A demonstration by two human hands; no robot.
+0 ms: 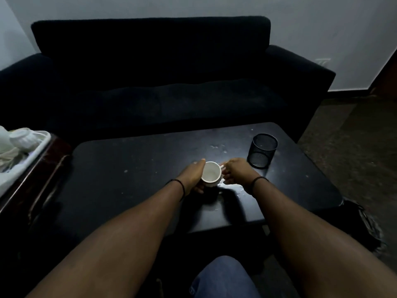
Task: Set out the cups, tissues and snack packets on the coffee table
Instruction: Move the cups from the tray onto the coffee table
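Note:
A white cup (211, 174) stands upright near the middle of the dark coffee table (120, 181). My left hand (193, 178) wraps round the cup's left side. My right hand (235, 171) pinches the cup's handle on its right side. At the far left, a white basket (32, 155) holds another white cup (22, 137) lying on its side among pale items that are too dim to name.
A black mesh holder (262, 150) stands on the table just right of my right hand. A black sofa (163, 82) runs behind the table. The basket sits on a dark wooden stand (36, 186) at the left. My knee (221, 276) is at the bottom.

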